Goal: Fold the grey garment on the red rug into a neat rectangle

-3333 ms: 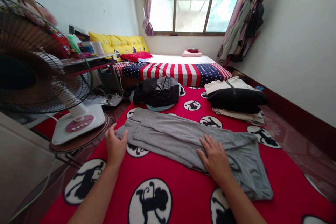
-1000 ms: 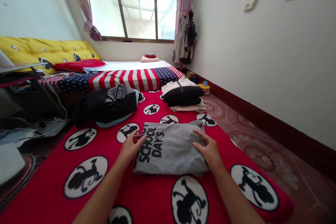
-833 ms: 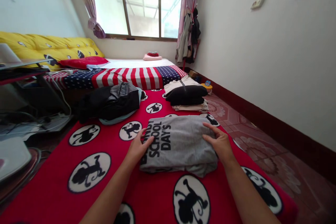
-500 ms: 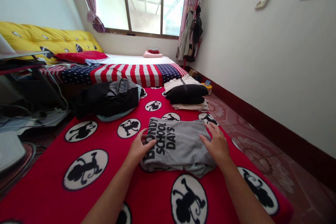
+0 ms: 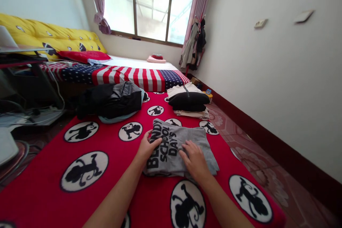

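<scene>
A folded grey T-shirt (image 5: pixel 177 151) with black lettering lies flat on a red blanket (image 5: pixel 107 199) printed with monkey figures. At the shirt's left edge rests my left hand (image 5: pixel 147 146), thumb on the lettering and fingers apart along the side. My right hand (image 5: pixel 196 159) lies on top of the shirt, right of the lettering, its fingers stretched out. Both hands are open. Beyond the shirt stands a stack of folded clothes (image 5: pixel 188 102), cream on top of black and beige.
A loose heap of dark clothes (image 5: pixel 109 101) sits at the far left of the blanket. Behind is a bed with a stars-and-stripes cover (image 5: pixel 128 77). A desk (image 5: pixel 32 57) with cables stands left, a white wall (image 5: pixel 267 67) right. Clothes hang on a rack (image 5: pixel 193 44) by the window.
My right hand has moved left from the shirt's right edge onto its middle. The shirt's right end now lies flatter. My left hand has barely shifted. The camera view tilted slightly.
</scene>
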The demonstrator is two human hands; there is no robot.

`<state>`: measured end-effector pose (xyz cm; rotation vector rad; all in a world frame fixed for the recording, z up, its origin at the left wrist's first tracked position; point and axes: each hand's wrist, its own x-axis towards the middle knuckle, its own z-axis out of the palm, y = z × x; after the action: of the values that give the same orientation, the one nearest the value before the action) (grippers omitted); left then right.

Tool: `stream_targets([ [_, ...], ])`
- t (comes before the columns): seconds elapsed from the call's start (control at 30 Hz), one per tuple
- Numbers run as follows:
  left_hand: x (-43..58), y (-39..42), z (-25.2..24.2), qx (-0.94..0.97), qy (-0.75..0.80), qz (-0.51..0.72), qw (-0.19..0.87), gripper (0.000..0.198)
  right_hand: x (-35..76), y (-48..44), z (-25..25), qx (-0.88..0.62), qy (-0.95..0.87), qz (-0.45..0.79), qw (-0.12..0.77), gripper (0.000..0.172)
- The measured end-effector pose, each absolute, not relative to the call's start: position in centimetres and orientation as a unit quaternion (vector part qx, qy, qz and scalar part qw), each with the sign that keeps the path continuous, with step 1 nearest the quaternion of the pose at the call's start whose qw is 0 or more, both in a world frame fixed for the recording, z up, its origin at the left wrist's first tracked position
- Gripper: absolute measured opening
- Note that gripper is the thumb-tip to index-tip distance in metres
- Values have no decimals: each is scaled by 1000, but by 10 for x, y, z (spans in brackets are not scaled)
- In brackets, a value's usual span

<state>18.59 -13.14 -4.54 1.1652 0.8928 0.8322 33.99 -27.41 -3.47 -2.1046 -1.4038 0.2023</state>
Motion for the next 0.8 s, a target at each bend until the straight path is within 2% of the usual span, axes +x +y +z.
stream_targets([
  [0.1, 180, -156, -36, 470, 245, 330, 781, 59, 317, -265, -9, -738, -505, 176, 412, 48],
  [0.2, 173, -173, -35, 484, 142, 286, 815, 56, 303, -254, 4, -746, -475, 204, 420, 54],
  [0.27, 170, -178, -38, 475, 120, 282, 825, 55, 305, -246, 4, -757, -458, 185, 428, 47],
  [0.37, 166, -171, -45, 437, 175, 312, 825, 61, 318, -236, 5, -734, -417, 228, 484, 28],
  [0.43, 162, -160, -48, 411, 231, 362, 804, 60, 326, -230, 20, -714, -376, 272, 524, 22],
  [0.63, 138, -127, -51, 332, 306, 484, 750, 46, 339, -215, 124, -603, -323, 303, 663, 32],
  [0.73, 124, -117, -49, 307, 299, 529, 733, 47, 351, -209, 158, -569, -344, 322, 674, 24],
  [0.8, 113, -111, -47, 274, 276, 541, 746, 49, 361, -206, 159, -560, -351, 361, 658, 20],
])
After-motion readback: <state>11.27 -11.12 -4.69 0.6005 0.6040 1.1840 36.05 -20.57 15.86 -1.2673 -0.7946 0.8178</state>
